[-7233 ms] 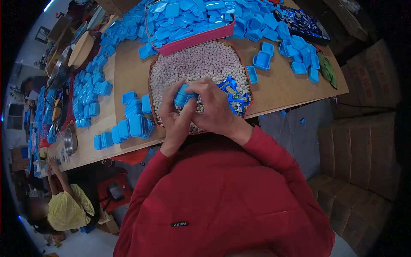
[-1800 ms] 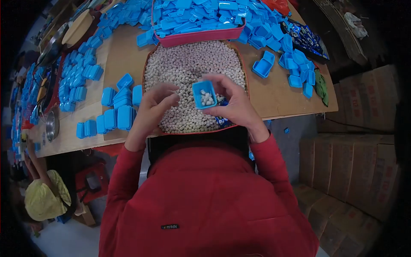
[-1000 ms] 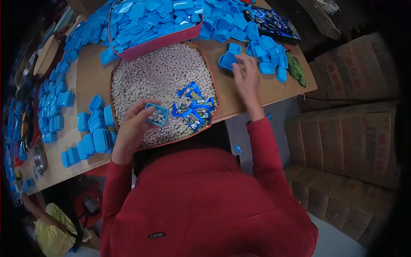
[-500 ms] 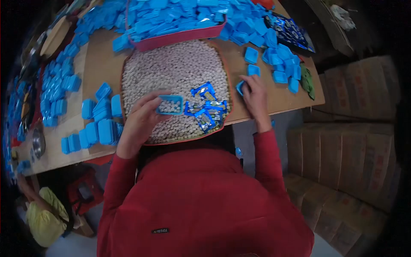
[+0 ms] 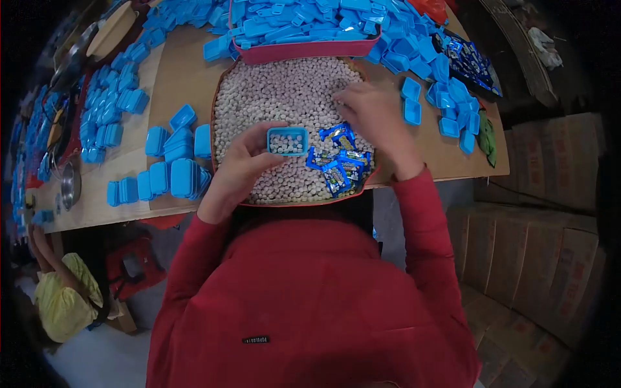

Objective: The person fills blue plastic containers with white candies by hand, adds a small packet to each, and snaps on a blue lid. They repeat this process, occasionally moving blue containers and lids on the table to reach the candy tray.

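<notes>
My left hand (image 5: 242,165) grips a small blue plastic box (image 5: 287,141) by its left side, thumb in front and fingers behind. Small round white candies lie in the box. Beneath it spreads a wide tray of the same white candies (image 5: 272,90), with an orange-red rim. Over the right part of this tray is my right hand (image 5: 374,116), its fingers curled down and closed near the candies. Whatever those fingers hold, if anything, is hidden. Several blue printed wrappers (image 5: 343,161) lie on the candies between my hands.
A pink-red bin (image 5: 307,52) heaped with blue lids stands behind the tray. Stacked blue boxes (image 5: 178,145) sit left, loose blue boxes (image 5: 453,107) right, near a green cloth (image 5: 486,140). Cartons (image 5: 530,252) stand at the right. Another person in yellow (image 5: 65,297) is at lower left.
My right hand has moved from a blue box at the table's right side to above the candies; that box no longer shows there. My left hand still holds its box. The view has shifted.
</notes>
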Demonstrator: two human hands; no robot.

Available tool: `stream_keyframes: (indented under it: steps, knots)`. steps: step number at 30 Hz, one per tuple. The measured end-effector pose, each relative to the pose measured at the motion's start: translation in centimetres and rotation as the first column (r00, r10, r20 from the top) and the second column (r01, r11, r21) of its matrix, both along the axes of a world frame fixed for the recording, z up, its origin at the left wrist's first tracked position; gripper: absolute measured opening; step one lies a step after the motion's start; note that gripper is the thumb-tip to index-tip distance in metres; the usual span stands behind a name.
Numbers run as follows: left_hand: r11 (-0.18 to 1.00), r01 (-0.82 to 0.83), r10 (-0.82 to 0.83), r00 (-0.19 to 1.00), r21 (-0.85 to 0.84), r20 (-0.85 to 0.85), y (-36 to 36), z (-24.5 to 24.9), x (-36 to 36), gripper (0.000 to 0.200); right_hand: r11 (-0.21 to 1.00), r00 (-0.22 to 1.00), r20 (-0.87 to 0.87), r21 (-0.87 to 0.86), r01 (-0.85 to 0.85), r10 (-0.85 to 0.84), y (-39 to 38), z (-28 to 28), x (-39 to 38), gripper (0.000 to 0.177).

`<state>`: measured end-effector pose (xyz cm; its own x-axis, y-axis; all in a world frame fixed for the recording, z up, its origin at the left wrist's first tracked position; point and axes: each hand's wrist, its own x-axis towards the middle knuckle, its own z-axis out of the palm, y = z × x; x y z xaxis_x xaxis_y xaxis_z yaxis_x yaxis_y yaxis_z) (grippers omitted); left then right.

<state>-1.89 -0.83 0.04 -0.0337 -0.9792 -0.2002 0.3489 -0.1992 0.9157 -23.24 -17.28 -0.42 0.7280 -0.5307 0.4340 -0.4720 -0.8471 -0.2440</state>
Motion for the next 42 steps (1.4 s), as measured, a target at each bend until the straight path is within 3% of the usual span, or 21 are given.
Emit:
stream_keyframes:
  steps: [1, 3, 8, 12, 16, 17, 19, 22, 23, 25, 28, 30, 32, 34, 42]
  knots:
    - [1.000, -0.010, 0.010, 1.000, 0.008, 0.005, 0.0, -0.2, 0.0, 0.052, 0.998, 0.994, -0.107, -0.063, -0.016, 0.009, 0.1, -1.6, 1.1, 0.008]
    - [1.000, -0.009, 0.009, 1.000, 0.010, 0.007, 0.0, -0.7, 0.3, 0.051, 0.994, 0.991, -0.130, -0.104, 0.025, -0.039, 0.4, -1.0, 2.3, 0.008]
    - [1.000, -0.015, 0.015, 1.000, 0.023, -0.013, 0.0, -1.0, 0.3, 0.050, 0.997, 0.996, -0.066, 0.037, 0.067, -0.064, 0.4, -1.4, 2.4, 0.006]
    - [1.000, -0.017, 0.017, 0.999, 0.001, -0.042, 0.0, -1.3, 0.2, 0.050, 0.953, 0.938, 0.308, 0.199, -0.227, 0.159, 4.6, 1.8, 3.5, 0.009]
    - [1.000, -0.024, 0.024, 0.999, 0.003, -0.035, -0.1, -1.3, 0.2, 0.050, 0.881, 0.879, 0.451, 0.340, -0.328, 0.153, 5.5, 2.3, 4.4, 0.015]
    - [1.000, -0.030, 0.030, 0.999, 0.009, -0.014, 0.0, -1.1, 0.2, 0.050, 0.897, 0.868, 0.490, 0.347, -0.273, 0.075, 4.2, 2.6, 3.7, 0.016]
    - [1.000, -0.024, 0.025, 0.999, -0.020, 0.037, 0.1, -0.9, 0.2, 0.050, 0.943, 0.885, 0.419, 0.328, 0.059, -0.201, 0.5, 2.5, 0.7, 0.019]
    - [0.999, -0.005, 0.005, 1.000, -0.044, 0.010, 0.3, -0.8, 0.2, 0.051, 0.787, 0.808, -0.035, 0.208, 0.581, -0.588, -6.3, -0.3, -5.2, 0.023]
    - [0.999, -0.003, 0.003, 1.000, -0.050, 0.000, 0.2, -0.9, 0.1, 0.051, 0.736, 0.758, -0.180, 0.182, 0.652, -0.626, -7.7, -1.4, -6.4, 0.024]
    - [0.999, -0.012, 0.013, 1.000, -0.039, 0.021, 0.1, -0.5, -0.1, 0.050, 0.718, 0.717, -0.279, 0.117, 0.686, -0.639, -8.0, -1.9, -6.6, 0.027]
    - [1.000, -0.016, 0.017, 0.998, 0.008, -0.061, 0.0, -0.2, -0.1, 0.050, 0.762, 0.753, -0.135, -0.041, 0.646, -0.645, -5.9, -1.0, -6.2, 0.035]
    - [1.000, -0.021, 0.021, 0.999, -0.010, -0.040, -0.2, -0.3, 0.0, 0.049, 0.889, 0.901, 0.193, 0.335, 0.312, -0.389, -1.1, 3.0, -3.3, 0.036]
    - [1.000, -0.006, 0.005, 1.000, -0.024, -0.018, 0.2, -0.3, -0.2, 0.048, 0.858, 0.937, 0.346, 0.469, -0.210, 0.040, 3.5, 4.8, -0.9, 0.039]
    - [0.998, 0.036, -0.036, 0.999, -0.058, 0.015, 0.3, 0.0, -0.3, 0.048, 0.779, 0.904, 0.316, 0.471, -0.414, 0.290, 6.2, 4.1, 0.8, 0.039]
    - [0.982, 0.018, 0.021, 0.980, -0.190, 0.198, 0.9, -1.1, -1.0, 0.048, 0.842, 0.878, 0.364, 0.323, -0.433, 0.312, 7.9, 3.1, 1.7, 0.036]
